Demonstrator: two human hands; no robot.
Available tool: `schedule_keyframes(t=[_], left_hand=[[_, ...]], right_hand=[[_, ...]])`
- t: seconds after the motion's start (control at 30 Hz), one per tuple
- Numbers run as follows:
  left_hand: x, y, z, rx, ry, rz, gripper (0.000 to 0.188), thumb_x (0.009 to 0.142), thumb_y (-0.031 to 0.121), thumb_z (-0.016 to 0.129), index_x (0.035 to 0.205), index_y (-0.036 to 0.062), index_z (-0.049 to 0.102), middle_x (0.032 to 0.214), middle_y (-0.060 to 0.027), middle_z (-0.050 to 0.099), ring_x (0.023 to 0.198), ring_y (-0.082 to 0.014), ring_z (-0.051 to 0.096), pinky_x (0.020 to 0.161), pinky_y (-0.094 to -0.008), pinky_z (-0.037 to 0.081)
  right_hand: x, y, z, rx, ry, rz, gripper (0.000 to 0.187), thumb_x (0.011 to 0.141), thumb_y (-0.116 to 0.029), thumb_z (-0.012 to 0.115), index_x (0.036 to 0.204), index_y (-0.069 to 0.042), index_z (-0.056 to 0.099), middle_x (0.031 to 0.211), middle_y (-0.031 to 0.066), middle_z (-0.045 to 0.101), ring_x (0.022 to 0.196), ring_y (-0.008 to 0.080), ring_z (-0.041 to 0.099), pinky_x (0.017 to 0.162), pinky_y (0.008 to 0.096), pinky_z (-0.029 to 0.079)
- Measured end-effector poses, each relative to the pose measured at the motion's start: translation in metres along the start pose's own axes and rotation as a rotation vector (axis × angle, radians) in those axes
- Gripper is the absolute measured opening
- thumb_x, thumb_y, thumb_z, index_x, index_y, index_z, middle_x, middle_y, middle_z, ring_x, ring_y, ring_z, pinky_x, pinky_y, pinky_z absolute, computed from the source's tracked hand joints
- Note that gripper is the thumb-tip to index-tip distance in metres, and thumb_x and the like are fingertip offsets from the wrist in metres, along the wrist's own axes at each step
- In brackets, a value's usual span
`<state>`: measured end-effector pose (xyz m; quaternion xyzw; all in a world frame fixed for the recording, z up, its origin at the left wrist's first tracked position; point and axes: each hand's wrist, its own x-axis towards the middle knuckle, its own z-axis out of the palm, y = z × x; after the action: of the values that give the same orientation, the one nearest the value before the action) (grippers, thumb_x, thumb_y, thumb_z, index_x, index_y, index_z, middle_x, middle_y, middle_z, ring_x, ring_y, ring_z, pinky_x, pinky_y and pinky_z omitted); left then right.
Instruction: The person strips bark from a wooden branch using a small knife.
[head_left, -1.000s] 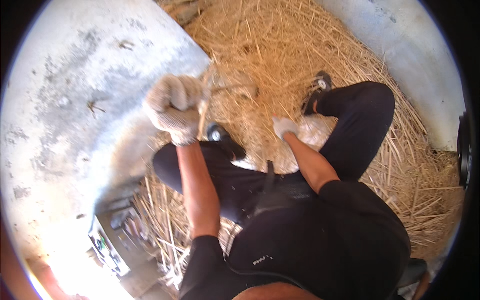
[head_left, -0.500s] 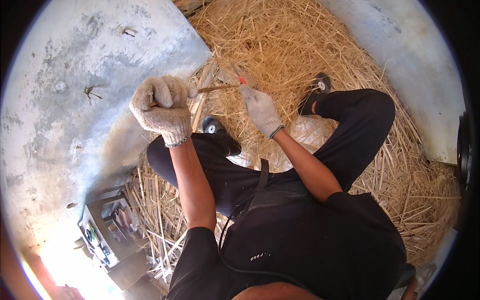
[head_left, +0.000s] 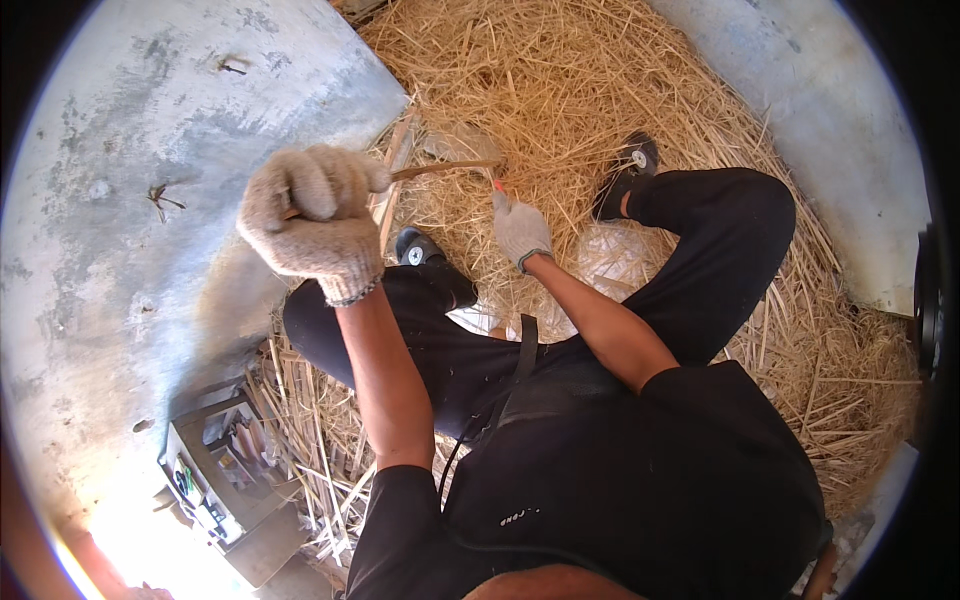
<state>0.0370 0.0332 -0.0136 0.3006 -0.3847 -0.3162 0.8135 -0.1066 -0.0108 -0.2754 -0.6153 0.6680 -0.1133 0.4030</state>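
My left hand [head_left: 312, 225], in a knitted work glove, is closed in a fist around a thin brown wooden strip [head_left: 445, 167]. The strip sticks out to the right, over the shavings between my feet. In my right hand [head_left: 522, 230], also gloved, is a slim red-handled knife [head_left: 498, 185]. Only a bit of its handle shows beyond the fingers; the blade is hard to make out. The knife's front end is close to the far end of the strip; whether they touch I cannot tell.
Pale shavings [head_left: 520, 70] cover the floor ahead and to my right. A weathered wall [head_left: 130, 220] rises on the left, another wall [head_left: 800, 100] at far right. Left of me stands an open wooden box [head_left: 225, 490] with small items. Between my legs lies whitish plastic [head_left: 612, 255].
My right hand with the knife has moved slightly right and nearer to me, toward the strip's end. My left hand has shifted a little left; the strip now slants up to the right.
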Motion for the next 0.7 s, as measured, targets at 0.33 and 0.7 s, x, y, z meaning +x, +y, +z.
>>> schedule_keyframes(t=[0.33,0.7], left_hand=[[0.003,-0.001,-0.043,-0.098,-0.101,-0.009,0.044,0.094,0.036,0.046,0.056,0.0143,0.041,0.048,-0.0026,0.033,0.04,-0.0181,0.029,0.042,-0.0395,0.041],[0.006,0.005,-0.031,-0.037,-0.145,-0.012,0.046,0.093,0.038,0.047,0.052,0.0169,0.042,0.044,0.0003,0.031,0.038,-0.0154,0.027,0.043,-0.0372,0.035]], right_hand=[[0.062,0.002,0.025,-0.06,-0.062,-0.154,0.074,0.102,-0.058,0.027,0.104,0.001,0.071,0.098,0.031,0.068,0.101,0.0495,0.063,0.09,0.0527,0.05],[0.129,0.056,0.058,-0.237,-0.233,0.23,0.073,0.102,-0.058,0.028,0.126,0.0,0.065,0.133,0.0248,0.061,0.123,0.0407,0.059,0.101,0.05,0.047]])
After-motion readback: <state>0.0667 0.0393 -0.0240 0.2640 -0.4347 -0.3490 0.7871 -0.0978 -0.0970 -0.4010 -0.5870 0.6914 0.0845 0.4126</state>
